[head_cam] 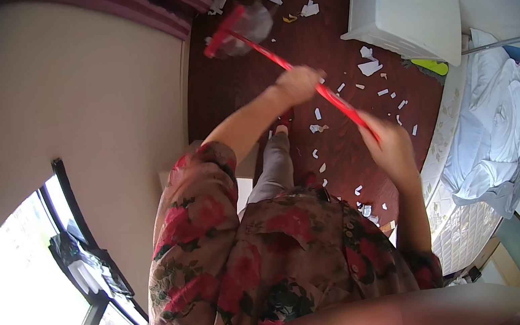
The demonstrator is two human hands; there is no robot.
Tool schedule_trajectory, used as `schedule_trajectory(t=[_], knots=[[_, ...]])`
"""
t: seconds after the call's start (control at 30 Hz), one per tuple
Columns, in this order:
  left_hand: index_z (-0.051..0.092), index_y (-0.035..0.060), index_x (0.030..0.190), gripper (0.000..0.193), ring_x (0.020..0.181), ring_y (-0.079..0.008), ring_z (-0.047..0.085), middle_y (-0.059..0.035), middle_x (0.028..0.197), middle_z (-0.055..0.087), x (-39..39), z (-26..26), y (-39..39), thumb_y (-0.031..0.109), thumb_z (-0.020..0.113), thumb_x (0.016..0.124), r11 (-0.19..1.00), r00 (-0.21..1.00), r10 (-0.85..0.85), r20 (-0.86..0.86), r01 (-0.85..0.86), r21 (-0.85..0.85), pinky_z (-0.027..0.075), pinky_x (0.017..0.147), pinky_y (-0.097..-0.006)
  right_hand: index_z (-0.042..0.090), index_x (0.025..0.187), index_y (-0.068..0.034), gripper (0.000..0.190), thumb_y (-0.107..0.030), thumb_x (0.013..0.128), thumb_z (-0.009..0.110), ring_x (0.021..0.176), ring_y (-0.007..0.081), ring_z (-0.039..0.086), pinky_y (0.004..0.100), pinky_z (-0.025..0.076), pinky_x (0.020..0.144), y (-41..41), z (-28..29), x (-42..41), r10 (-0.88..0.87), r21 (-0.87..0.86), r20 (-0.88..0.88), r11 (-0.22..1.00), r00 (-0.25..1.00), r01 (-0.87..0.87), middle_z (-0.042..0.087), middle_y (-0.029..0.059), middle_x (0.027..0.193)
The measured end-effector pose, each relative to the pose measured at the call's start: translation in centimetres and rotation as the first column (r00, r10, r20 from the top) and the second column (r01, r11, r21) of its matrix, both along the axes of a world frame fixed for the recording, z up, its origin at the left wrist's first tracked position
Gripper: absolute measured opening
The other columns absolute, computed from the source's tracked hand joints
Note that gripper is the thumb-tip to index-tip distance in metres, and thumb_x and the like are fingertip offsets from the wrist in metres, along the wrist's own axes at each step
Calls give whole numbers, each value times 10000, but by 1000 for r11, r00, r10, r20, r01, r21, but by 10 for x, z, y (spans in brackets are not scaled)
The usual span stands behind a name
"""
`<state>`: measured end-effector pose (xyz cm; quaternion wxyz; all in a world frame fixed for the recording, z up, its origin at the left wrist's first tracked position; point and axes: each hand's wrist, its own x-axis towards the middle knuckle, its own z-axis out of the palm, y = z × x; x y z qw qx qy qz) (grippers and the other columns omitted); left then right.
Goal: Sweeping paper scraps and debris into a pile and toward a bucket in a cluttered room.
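Both of my hands are closed round the red handle of a broom [340, 103]. My left hand [299, 85] grips it about midway, and my right hand [386, 140] holds it near its upper end. At the far end, the red broom head [225, 31] is over the dark wooden floor near the curtain, blurred. Beside the head is a translucent, whitish thing [254, 25], perhaps a plastic bag; it is too blurred to tell. Torn white paper scraps [370, 67] lie scattered over the floor, with more paper [309, 8] near the far wall.
A white plastic cabinet or stool-like piece [411, 8] stands at the far right. A bed with white bedding [494, 130] runs along the right. A yellow-green item [430, 66] lies by it. A purple curtain [153, 1] hangs at the upper left, above a beige wall [76, 99].
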<state>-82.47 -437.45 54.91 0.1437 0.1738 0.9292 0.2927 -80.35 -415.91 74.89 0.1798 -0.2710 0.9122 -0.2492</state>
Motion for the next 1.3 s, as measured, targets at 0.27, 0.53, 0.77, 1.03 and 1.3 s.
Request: schedule_trajectory(t=[0.27,0.53,0.77,1.03,1.3], knots=[[610,26,908,157,759,-339,689,-146,739,670,-34,67,69,99,619,770,932,932,-362,-2,362,24,541,614,-450,647,1165,0,262,-29,913,576,856,222,687,321,515,734,64,67,16,-352,28,204,935,914,354,695,165,993],[690,96,919,150,919,-342,672,-138,918,691,-125,-69,-35,137,630,788,900,952,-251,174,296,-320,543,759,-461,622,1216,-47,294,-105,930,588,915,262,695,330,524,771,-27,-126,-36,-429,-217,268,846,863,488,695,176,1035],[650,113,1039,250,1004,-301,597,-107,986,656,-55,-158,-92,99,622,791,962,989,-128,73,142,-233,530,810,-433,471,1360,-64,476,-83,893,562,984,435,616,443,521,805,-79,-216,8,-252,-268,461,875,851,404,605,270,1154],[630,88,1013,205,925,-272,592,-72,911,636,48,-99,30,134,577,820,960,950,-259,172,274,-65,548,790,-389,396,1434,-120,532,-139,924,545,948,410,648,454,524,764,27,-136,106,-342,66,583,924,737,377,625,225,1171],[651,58,843,106,858,-276,658,-109,853,687,76,-40,81,127,584,799,882,877,-467,111,471,-20,564,682,-391,538,1338,-78,436,-98,905,580,904,307,706,351,552,701,99,-92,161,-402,29,465,897,789,440,654,185,1175]])
